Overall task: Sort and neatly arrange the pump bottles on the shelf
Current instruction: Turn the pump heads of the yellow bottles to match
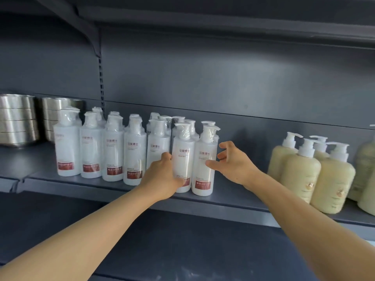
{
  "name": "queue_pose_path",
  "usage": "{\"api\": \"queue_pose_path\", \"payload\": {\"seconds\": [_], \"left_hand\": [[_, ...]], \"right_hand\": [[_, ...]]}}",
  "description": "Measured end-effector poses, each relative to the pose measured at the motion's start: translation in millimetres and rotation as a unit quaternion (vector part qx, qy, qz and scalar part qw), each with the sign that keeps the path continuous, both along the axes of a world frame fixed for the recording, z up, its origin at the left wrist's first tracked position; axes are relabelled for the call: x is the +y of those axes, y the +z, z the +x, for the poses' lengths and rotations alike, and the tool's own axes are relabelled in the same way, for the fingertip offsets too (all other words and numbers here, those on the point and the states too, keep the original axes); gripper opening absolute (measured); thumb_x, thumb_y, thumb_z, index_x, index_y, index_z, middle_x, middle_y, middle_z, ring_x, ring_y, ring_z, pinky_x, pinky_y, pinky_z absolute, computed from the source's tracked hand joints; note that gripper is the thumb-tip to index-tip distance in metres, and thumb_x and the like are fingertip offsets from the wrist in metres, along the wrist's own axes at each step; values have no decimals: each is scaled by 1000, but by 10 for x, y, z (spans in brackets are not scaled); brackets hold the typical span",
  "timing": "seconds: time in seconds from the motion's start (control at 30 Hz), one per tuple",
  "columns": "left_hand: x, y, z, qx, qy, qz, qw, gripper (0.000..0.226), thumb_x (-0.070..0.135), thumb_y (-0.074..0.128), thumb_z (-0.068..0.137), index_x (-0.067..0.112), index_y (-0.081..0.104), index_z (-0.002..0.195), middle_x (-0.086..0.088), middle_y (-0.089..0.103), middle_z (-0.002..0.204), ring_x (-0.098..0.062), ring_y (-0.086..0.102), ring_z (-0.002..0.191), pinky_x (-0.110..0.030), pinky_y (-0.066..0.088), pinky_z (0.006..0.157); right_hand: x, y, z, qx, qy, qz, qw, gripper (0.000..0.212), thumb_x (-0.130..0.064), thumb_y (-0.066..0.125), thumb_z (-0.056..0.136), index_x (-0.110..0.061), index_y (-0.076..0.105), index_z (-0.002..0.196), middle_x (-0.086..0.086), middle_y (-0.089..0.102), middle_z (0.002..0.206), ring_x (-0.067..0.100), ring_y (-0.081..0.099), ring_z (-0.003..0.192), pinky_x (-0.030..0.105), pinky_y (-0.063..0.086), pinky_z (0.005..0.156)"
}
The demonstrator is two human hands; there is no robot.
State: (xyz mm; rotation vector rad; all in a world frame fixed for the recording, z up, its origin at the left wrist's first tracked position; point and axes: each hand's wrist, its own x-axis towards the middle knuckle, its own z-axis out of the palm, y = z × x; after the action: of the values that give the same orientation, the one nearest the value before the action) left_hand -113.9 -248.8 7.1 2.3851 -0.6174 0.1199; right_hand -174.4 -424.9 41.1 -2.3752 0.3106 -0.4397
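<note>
Several white pump bottles with red labels stand in rows on the dark grey shelf, their pumps wrapped in clear film. The two rightmost front bottles stand side by side. My left hand grips the left one of the pair from its left side. My right hand is at the right side of the other, thumb touching its front, fingers spread apart. A group of cream-yellow pump bottles stands further right.
Stacked steel bowls sit at the far left of the shelf. A bare stretch of shelf lies between the white and the yellow bottles. Another shelf runs overhead, and a slotted upright stands behind the white bottles.
</note>
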Motion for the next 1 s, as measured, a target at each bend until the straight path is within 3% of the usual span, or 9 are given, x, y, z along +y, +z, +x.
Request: {"api": "queue_pose_path", "payload": {"seconds": [0.1,0.37,0.53,0.7,0.87,1.0], "left_hand": [[-73,-25,66,-31,18,7,999,60,29,66,84,14,33,132,-3,59,107,-21,60,94,-32,51,78],[-172,1,173,-99,78,45,991,49,41,63,84,14,46,121,-2,60,110,-23,60,97,-38,52,82],[-213,13,180,-111,89,44,989,45,45,64,81,16,51,113,2,61,104,-19,60,92,-33,50,74],[-205,1,194,-112,70,34,991,42,45,65,81,17,54,110,4,63,103,-18,61,91,-36,53,78],[-159,-14,257,-123,38,34,991,39,43,66,81,15,55,106,3,63,98,-17,61,88,-34,53,78],[-65,26,309,-106,-10,28,994,38,35,67,82,17,46,109,3,62,90,-15,62,82,-36,54,78]], "right_hand": [[-84,-39,131,-8,20,16,1000,63,-39,69,82,-17,39,132,-1,58,116,12,58,95,17,43,63],[-186,-36,253,-20,65,-7,998,45,-33,66,86,-19,43,122,-5,57,109,4,55,83,14,44,56],[-248,-15,233,-12,67,-19,997,48,-34,67,85,-18,43,124,-5,58,109,12,57,95,23,46,74],[-263,0,214,-2,64,-24,998,48,-32,66,86,-19,42,125,-9,56,106,11,56,96,23,44,76],[-230,-5,208,4,44,-19,999,48,-34,68,84,-20,44,123,-5,60,114,15,59,103,31,52,86],[-178,-8,182,11,27,-3,1000,50,-35,70,82,-22,44,122,-6,60,115,14,59,104,36,51,92]]}}
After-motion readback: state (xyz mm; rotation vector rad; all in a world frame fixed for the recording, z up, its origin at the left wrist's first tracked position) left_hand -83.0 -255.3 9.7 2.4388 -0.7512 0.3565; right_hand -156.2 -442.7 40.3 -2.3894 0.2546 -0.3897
